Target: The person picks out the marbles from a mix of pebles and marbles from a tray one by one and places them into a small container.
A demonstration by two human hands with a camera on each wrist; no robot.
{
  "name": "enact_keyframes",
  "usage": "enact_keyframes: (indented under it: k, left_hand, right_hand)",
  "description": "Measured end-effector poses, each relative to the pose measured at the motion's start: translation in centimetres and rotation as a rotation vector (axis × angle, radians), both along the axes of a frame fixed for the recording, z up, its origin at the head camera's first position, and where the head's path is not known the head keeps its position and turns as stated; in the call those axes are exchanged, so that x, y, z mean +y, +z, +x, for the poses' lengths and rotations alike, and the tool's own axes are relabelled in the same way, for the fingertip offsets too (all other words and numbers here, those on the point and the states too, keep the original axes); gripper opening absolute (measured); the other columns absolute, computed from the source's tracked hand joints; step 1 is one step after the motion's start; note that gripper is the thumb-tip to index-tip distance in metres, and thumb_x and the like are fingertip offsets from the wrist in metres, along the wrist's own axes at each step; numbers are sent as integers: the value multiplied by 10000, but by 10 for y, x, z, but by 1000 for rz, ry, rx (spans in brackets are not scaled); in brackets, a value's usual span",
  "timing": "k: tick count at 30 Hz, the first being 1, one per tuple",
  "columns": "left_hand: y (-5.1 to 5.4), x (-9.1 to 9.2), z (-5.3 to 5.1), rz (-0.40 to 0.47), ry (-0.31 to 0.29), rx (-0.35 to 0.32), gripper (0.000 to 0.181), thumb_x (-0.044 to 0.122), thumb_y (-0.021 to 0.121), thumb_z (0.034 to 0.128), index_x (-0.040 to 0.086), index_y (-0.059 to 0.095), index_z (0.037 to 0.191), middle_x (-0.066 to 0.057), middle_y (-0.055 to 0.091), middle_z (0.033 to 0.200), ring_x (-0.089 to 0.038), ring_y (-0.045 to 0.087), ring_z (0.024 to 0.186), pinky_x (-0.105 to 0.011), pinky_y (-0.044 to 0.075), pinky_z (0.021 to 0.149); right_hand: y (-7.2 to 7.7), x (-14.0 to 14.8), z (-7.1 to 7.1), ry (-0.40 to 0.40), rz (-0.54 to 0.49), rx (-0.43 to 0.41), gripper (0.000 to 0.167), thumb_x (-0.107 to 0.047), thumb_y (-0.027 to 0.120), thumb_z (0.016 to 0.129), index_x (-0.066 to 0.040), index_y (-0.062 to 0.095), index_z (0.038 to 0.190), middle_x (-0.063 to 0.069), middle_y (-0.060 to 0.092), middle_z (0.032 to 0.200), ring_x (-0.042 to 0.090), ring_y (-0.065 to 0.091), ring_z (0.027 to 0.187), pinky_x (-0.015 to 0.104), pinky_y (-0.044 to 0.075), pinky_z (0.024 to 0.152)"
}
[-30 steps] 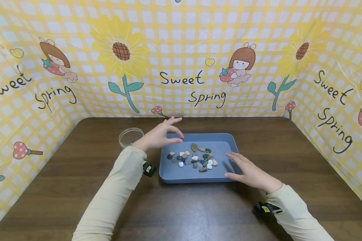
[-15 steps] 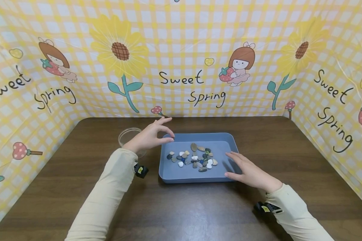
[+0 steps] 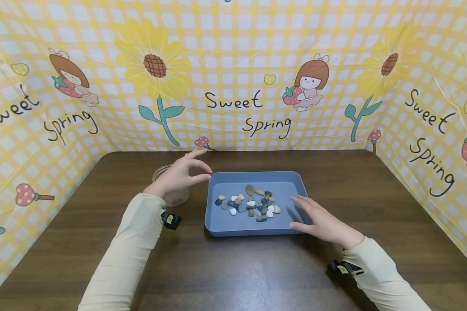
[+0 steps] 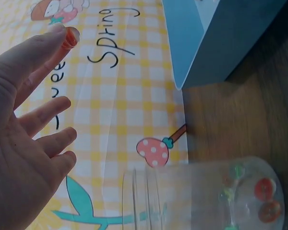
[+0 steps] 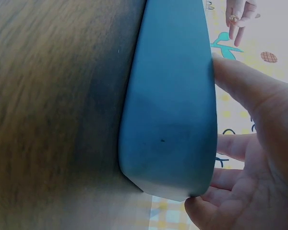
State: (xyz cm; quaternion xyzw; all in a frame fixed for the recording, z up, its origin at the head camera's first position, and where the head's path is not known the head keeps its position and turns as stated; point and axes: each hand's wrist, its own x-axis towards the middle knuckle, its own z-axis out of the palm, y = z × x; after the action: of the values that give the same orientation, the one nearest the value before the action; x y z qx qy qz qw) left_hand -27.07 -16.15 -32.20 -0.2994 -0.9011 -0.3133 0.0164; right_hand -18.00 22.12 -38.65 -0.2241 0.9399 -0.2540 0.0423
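Note:
My left hand (image 3: 177,173) pinches a small clear marble with red in it (image 4: 72,37) between thumb and forefinger, the other fingers spread. It hovers left of the blue tray (image 3: 249,232), above and partly in front of a clear round jar (image 3: 181,197). Inside the jar lie red marbles (image 4: 265,189) and green ones (image 4: 238,170); its mouth is uncovered. My right hand (image 3: 323,220) rests at the tray's right rim, fingers relaxed, thumb against the edge in the right wrist view. Mixed pebbles (image 3: 250,189), white, brown and dark, lie in the tray with a few blue pieces.
A brown wooden table (image 3: 233,272) bears the tray and the jar. Behind and at both sides hangs a yellow checked cloth (image 3: 233,56) with printed flowers and lettering. The tray's wall (image 5: 168,105) stands low around the pebbles.
My left hand has moved left, from over the tray's far left corner to the jar, keeping its pinch. The right hand and tray have stayed still.

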Motion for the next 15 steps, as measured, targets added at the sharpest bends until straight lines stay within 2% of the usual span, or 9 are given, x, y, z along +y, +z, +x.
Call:
enact_keyframes:
  k: [2, 4, 6, 9, 11, 15]
  left_hand:
    - [0, -4, 0, 2, 19, 7, 101, 184, 673, 860, 127, 708, 936, -156, 312, 1508, -389, 196, 1425, -608, 219, 1106]
    - [0, -7, 0, 0, 41, 11, 119, 188, 671, 862, 116, 706, 950, -156, 315, 1504, -387, 269, 1396, -561, 345, 1046]
    - [-1, -11, 0, -7, 66, 14, 136, 200, 669, 865, 114, 702, 965, -151, 312, 1504, -378, 386, 1323, -490, 452, 949]
    - [-2, -18, 1, -10, 96, 4, 164, 215, 652, 879, 103, 696, 990, -161, 300, 1507, -370, 514, 1187, -419, 524, 790]
    - [-3, -22, 2, -5, 119, -12, 166, 216, 643, 886, 102, 692, 996, -159, 291, 1512, -373, 561, 1121, -435, 524, 821]
    - [-5, -31, 3, 6, 169, -35, 166, 209, 638, 889, 94, 687, 998, -155, 280, 1520, -395, 447, 1270, -515, 473, 926]
  right_hand:
    - [0, 0, 0, 0, -1, -3, 731, -414, 616, 876, -12, 339, 1421, 274, 319, 1458, 451, 316, 1341, 606, 334, 1033]
    - [0, 0, 0, -1, -2, -5, 733, -414, 618, 875, -10, 339, 1420, 275, 319, 1458, 451, 316, 1340, 607, 333, 1034]
    - [0, 0, 0, -1, -4, -6, 734, -411, 619, 875, -6, 339, 1419, 276, 319, 1458, 451, 316, 1340, 608, 332, 1033]
    - [0, 0, 0, -2, -4, -4, 732, -406, 621, 874, -5, 340, 1418, 276, 322, 1456, 452, 317, 1339, 608, 334, 1032]
    - [0, 0, 0, -2, -4, -3, 730, -401, 624, 873, -4, 342, 1417, 278, 322, 1455, 454, 316, 1338, 610, 333, 1032]
    - [0, 0, 0, -2, -4, -2, 727, -394, 627, 872, -3, 344, 1416, 281, 320, 1455, 460, 313, 1337, 615, 327, 1033]
